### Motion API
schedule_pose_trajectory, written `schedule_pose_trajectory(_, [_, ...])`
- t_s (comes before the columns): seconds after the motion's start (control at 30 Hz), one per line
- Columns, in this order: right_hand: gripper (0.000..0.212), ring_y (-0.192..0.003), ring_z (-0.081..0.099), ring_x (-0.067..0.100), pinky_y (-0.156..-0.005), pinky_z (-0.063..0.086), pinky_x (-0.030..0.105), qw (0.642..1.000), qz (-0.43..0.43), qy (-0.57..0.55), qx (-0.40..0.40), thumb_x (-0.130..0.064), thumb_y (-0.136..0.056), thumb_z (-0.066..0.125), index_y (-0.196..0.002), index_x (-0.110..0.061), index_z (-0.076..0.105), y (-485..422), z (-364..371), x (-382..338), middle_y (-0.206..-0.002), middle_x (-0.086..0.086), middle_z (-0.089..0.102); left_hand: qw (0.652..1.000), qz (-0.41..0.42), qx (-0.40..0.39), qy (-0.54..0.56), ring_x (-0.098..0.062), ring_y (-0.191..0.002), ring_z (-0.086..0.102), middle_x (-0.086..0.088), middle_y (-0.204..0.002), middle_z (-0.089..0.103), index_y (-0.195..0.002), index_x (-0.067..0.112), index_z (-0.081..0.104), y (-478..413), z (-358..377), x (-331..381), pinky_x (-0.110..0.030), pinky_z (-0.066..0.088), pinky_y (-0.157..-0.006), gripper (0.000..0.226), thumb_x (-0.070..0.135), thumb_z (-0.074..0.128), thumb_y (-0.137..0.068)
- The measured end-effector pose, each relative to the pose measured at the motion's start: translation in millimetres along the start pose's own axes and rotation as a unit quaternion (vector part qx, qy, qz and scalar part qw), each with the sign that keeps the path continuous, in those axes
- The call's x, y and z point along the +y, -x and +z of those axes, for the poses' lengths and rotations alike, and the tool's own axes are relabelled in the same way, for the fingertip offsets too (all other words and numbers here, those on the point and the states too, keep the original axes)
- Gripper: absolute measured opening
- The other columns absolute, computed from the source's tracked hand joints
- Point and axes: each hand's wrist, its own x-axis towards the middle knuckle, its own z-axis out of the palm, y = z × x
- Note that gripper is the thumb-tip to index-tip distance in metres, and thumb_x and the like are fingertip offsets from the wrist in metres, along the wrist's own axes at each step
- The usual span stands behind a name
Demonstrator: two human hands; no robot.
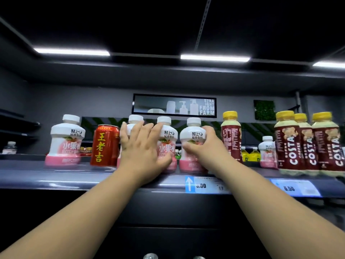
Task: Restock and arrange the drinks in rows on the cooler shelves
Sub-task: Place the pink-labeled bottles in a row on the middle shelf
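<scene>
Left hand: fingers spread and nearly straight, laid flat across the fronts of two white-and-pink bottles. The second bottle is mostly covered, and the third bottle lies under the forefinger and thumb. Blur makes it unclear whether the thumb hooks round the third bottle; the contact reads as a push or a steadying touch, not a grasp.

Right hand: fingers wrapped round the right flank of the fourth bottle, thumb across its label, a full grip.

Judgement: the hands are placed to close up and square this group, labels forward, in one row at the front lip of the shelf.

Stock position:
- The first bottle stands apart at the left.
- A red can stands between the first and second bottles, a stray in that row.
- To the right is a lone coffee bottle with its back label outward.
- Beyond it are three Costa bottles, touching, labels out.
- A fifth white-and-pink bottle sits further back between the lone coffee bottle and the three.

Containers: all caps are on, and none is visibly opened. The white bottles are opaque, so their contents are not seen. The coffee bottles show a pale fill above the label. Price tags are fixed to the shelf edge.
</scene>
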Motion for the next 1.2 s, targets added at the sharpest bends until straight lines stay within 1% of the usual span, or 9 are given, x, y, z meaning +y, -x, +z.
schedule_pose_trajectory(0.1, [0.086, -0.104, 0.063, 0.027, -0.088, 0.051, 0.042, 0.988, -0.039, 0.152, 0.002, -0.062, -0.077, 0.066, -0.143, -0.030, 0.023, 7, -3, 4, -0.118, 0.001, 0.064, 1.000, -0.006, 0.013, -0.005, -0.025, -0.149, 0.014, 0.007, -0.146, 0.043, -0.148, 0.034, 0.029, -1, 2, -2, -0.057, -0.011, -0.117, 0.086, 0.072, 0.035, -0.071])
schedule_pose_trajectory(0.23, [0.095, -0.112, 0.061, 0.033, -0.088, 0.048, 0.042, 0.978, -0.067, 0.195, 0.019, -0.066, -0.084, 0.057, -0.152, -0.026, 0.004, 13, 3, 7, -0.128, 0.008, 0.062, 1.000, 0.017, 0.011, 0.015, -0.023, -0.150, 0.013, 0.012, -0.146, 0.044, -0.146, 0.036, 0.030, -3, 0, -4, -0.057, -0.009, -0.117, 0.081, 0.072, 0.036, -0.074])
schedule_pose_trajectory(0.4, [0.094, -0.116, 0.059, 0.031, -0.089, 0.047, 0.041, 0.984, -0.062, 0.169, 0.015, -0.066, -0.083, 0.060, -0.152, -0.030, 0.006, 14, -1, 8, -0.132, 0.005, 0.060, 0.999, 0.005, 0.016, 0.034, -0.020, -0.151, 0.011, 0.010, -0.147, 0.045, -0.146, 0.037, 0.030, -1, -1, -3, -0.054, -0.008, -0.119, 0.077, 0.070, 0.038, -0.076])
schedule_pose_trajectory(0.6, [0.097, -0.119, 0.057, 0.033, -0.092, 0.045, 0.041, 0.982, -0.056, 0.181, 0.029, -0.066, -0.083, 0.060, -0.152, -0.029, 0.004, 15, -1, 12, -0.134, 0.008, 0.055, 0.998, -0.027, 0.048, -0.023, -0.025, -0.143, 0.027, 0.003, -0.135, 0.054, -0.134, 0.028, 0.036, 3, 3, 3, -0.061, 0.003, -0.117, 0.070, 0.067, 0.043, -0.078])
schedule_pose_trajectory(0.87, [0.096, -0.117, 0.057, 0.033, -0.087, 0.044, 0.040, 0.979, -0.064, 0.190, 0.034, -0.066, -0.085, 0.058, -0.154, -0.028, 0.002, 14, -2, 15, -0.133, 0.009, 0.056, 0.991, -0.108, -0.015, -0.082, -0.029, -0.148, 0.012, 0.005, -0.147, 0.044, -0.140, 0.028, 0.029, 3, -2, 3, -0.063, -0.007, -0.115, 0.084, 0.083, 0.019, -0.078])
schedule_pose_trajectory(0.93, [0.096, -0.117, 0.058, 0.033, -0.087, 0.044, 0.040, 0.979, -0.066, 0.188, 0.033, -0.066, -0.084, 0.058, -0.154, -0.027, 0.003, 13, -2, 15, -0.131, 0.010, 0.057, 0.994, -0.094, -0.010, -0.057, -0.030, -0.144, 0.023, 0.000, -0.138, 0.052, -0.140, 0.025, 0.034, 2, -3, 3, -0.055, 0.002, -0.116, 0.082, 0.079, 0.026, -0.077])
schedule_pose_trajectory(1.03, [0.098, -0.118, 0.057, 0.033, -0.090, 0.044, 0.040, 0.981, -0.072, 0.177, 0.024, -0.067, -0.083, 0.060, -0.153, -0.028, 0.004, 13, -1, 14, -0.133, 0.009, 0.057, 0.999, -0.052, -0.002, -0.002, -0.031, -0.118, 0.048, -0.006, -0.121, 0.058, -0.140, 0.020, 0.038, 2, -4, 11, -0.044, 0.033, -0.098, 0.082, 0.069, 0.040, -0.075])
schedule_pose_trajectory(1.13, [0.100, -0.120, 0.057, 0.030, -0.090, 0.045, 0.040, 0.984, -0.080, 0.157, 0.017, -0.071, -0.079, 0.061, -0.152, -0.031, 0.005, 13, -1, 14, -0.135, 0.006, 0.057, 0.979, -0.141, -0.066, 0.133, -0.031, -0.123, 0.048, -0.006, -0.138, 0.046, -0.148, 0.030, 0.019, 0, -8, 24, -0.042, 0.040, -0.099, 0.085, 0.056, 0.061, -0.079])
schedule_pose_trajectory(1.2, [0.105, -0.120, 0.057, 0.029, -0.092, 0.047, 0.041, 0.984, -0.081, 0.160, 0.006, -0.072, -0.077, 0.061, -0.152, -0.032, 0.000, 14, 0, 13, -0.136, 0.005, 0.057, 0.968, -0.169, -0.097, 0.157, -0.031, -0.127, 0.049, -0.004, -0.146, 0.046, -0.152, 0.032, 0.006, 2, -5, 27, -0.042, 0.041, -0.099, 0.096, 0.054, 0.066, -0.079])
